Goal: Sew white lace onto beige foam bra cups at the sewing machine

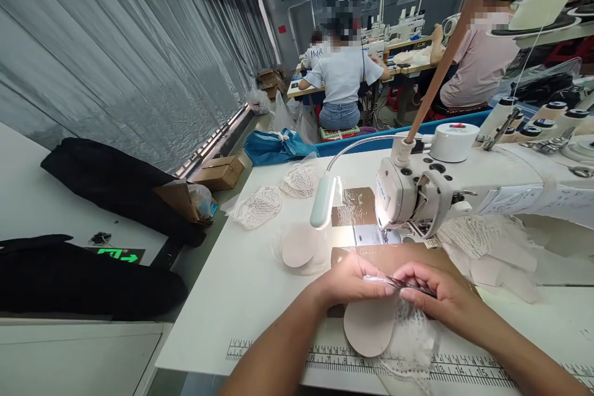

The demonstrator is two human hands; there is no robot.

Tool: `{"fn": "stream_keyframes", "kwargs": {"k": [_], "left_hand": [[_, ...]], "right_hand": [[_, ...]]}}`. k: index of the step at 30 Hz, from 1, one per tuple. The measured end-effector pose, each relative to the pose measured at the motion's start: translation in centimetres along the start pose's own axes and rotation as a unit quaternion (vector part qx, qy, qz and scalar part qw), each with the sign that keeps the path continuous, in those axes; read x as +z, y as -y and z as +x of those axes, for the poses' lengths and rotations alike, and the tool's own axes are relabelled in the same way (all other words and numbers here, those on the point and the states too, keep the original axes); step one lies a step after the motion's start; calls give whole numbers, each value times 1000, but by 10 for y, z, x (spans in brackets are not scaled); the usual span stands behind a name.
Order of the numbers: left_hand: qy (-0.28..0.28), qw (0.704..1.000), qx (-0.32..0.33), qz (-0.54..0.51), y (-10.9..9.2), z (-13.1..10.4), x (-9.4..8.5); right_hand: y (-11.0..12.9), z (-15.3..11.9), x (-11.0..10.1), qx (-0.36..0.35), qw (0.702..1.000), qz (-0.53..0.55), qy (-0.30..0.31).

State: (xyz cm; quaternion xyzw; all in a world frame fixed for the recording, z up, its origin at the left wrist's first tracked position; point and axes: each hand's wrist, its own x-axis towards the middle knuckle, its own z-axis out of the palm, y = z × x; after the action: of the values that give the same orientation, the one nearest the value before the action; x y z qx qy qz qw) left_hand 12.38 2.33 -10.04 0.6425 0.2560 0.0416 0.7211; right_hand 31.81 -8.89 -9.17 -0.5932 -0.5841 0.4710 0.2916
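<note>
Just in front of the sewing machine (408, 192), my left hand (357, 279) pinches the top edge of a beige round pad (369, 328) with white lace (411, 337) beside it. Close to it, my right hand (429, 291) has its fingers closed round a small dark metal tool (420, 288), whose tip points towards my left hand. The pad and lace hang below both hands over the printed ruler (325, 359) at the table's front edge. Another beige round pad (297, 245) lies on thin sheer fabric left of the needle area.
White lace pieces (260, 205) lie at the table's back left. More lace and beige fabric (503, 260) lie under the machine arm. A flexible lamp (323, 201) stands left of the needle. Thread cones (499, 116) are at the back right. People sit at machines beyond.
</note>
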Motion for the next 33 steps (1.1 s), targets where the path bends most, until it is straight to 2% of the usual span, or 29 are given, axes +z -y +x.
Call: {"fn": "stream_keyframes", "kwargs": {"k": [6, 11, 16, 19, 23, 26, 28, 31, 33], "left_hand": [[11, 1000, 9, 0, -2, 1, 4], [5, 999, 28, 13, -1, 1, 5], [16, 998, 33, 52, 0, 2, 4], [13, 996, 21, 87, -2, 1, 7], [9, 991, 23, 133, -5, 1, 9], [26, 988, 15, 150, -5, 0, -1], [4, 986, 5, 164, -6, 0, -12], [-80, 977, 16, 197, -9, 3, -26], [-116, 968, 28, 222, -13, 10, -32]], "right_hand": [[0, 8, 5, 0, 1000, -27, -2], [-4, 8, 7, 2, 1000, 18, -16], [-9, 7, 2, 6, 999, 42, 15], [-5, 10, 4, 2, 1000, -1, 31], [3, 13, 11, -11, 994, -112, -11], [2, 11, 10, -24, 987, -154, -33], [-1, 10, 5, -20, 985, -159, -59], [-6, 11, -6, -12, 982, -167, -90], [-7, 13, -14, -13, 980, -173, -92]]}}
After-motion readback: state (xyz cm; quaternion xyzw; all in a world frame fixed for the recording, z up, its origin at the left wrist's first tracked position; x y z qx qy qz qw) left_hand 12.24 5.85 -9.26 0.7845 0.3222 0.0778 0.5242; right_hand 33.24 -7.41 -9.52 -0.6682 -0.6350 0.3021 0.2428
